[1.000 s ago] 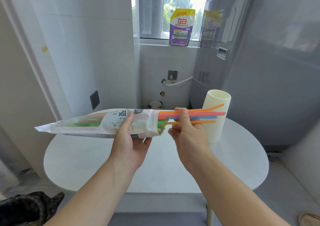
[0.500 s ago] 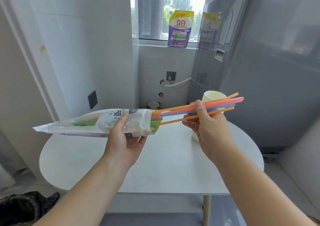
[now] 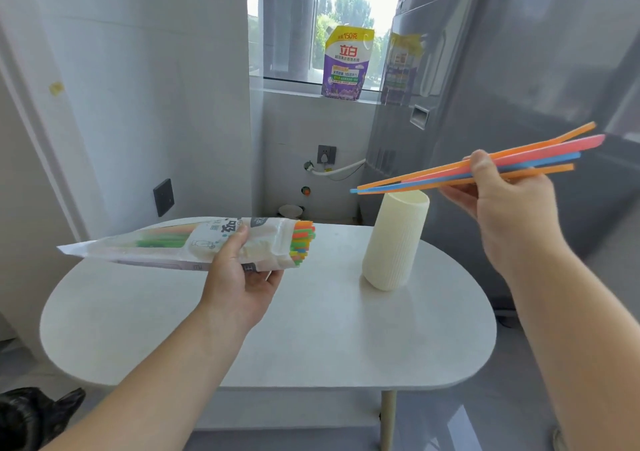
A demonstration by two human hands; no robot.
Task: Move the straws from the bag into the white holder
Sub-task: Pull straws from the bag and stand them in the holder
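**Inspector:** Head view. State of the left grip?

**Assistant:** The left grip (image 3: 239,277), centre-left of the frame, is clenched round the bag (image 3: 156,246), thumb on top and fingers beneath. The bag is held roughly level above the bench (image 3: 311,329), its open mouth facing right. The ends of the bagged straws (image 3: 303,243) show at the mouth.

**Inspector:** Right grip?

**Assistant:** The right grip (image 3: 509,205), at the right of the frame, pinches a few loose straws (image 3: 415,180): orange, pink and blue. They slant, high ends at the upper right, low ends at centre just over the rim of the white holder (image 3: 394,243). Contact with the rim cannot be told.

**Inspector:** The holder?

**Assistant:** Upright on the bench, right of centre, apart from the bag.

**Inspector:** Surroundings?

**Assistant:** A purple pouch (image 3: 348,63) stands on the windowsill (image 3: 294,85), top centre. A grey appliance (image 3: 519,70) fills the upper right. A black sack (image 3: 31,416) sits in the lower left corner.
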